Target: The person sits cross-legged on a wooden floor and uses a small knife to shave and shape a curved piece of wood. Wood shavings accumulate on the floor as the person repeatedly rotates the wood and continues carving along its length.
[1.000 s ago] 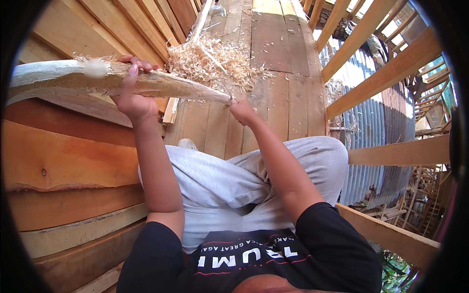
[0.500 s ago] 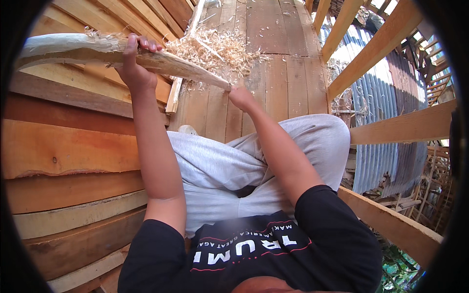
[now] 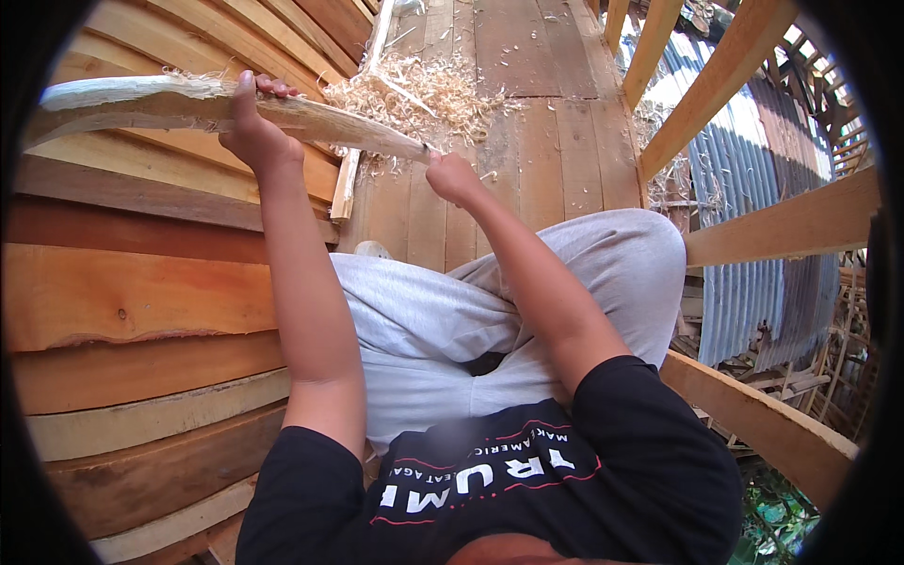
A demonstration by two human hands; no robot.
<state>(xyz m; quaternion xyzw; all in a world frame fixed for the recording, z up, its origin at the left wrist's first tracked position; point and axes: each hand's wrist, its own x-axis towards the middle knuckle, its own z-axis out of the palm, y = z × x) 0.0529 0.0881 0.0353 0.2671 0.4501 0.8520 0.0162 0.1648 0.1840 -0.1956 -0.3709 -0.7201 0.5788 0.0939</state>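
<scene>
A long, slightly curved piece of pale carved wood (image 3: 348, 127) stretches from the far left toward the middle, thick at its left end and tapering to the right. My left hand (image 3: 262, 132) is closed round its middle, the thumb in front and the fingertips showing over the top. Rough curled shavings cling to the upper edge beside that hand. My right hand (image 3: 454, 177) is a closed fist at the narrow tip. A small dark bit shows between fist and tip; what the fist holds is hidden.
Curled wood shavings (image 3: 424, 94) are heaped on the plank floor (image 3: 527, 179) ahead. Stacked boards (image 3: 141, 292) line my left side. Wooden railing bars (image 3: 716, 89) stand on the right, with corrugated metal sheets (image 3: 744, 188) beyond. My crossed legs (image 3: 603, 254) lie below my hands.
My right fist has moved slightly left along the wood's tip, and the dark bit now shows there. The left hand keeps its hold on the wood. The view has shifted a little.
</scene>
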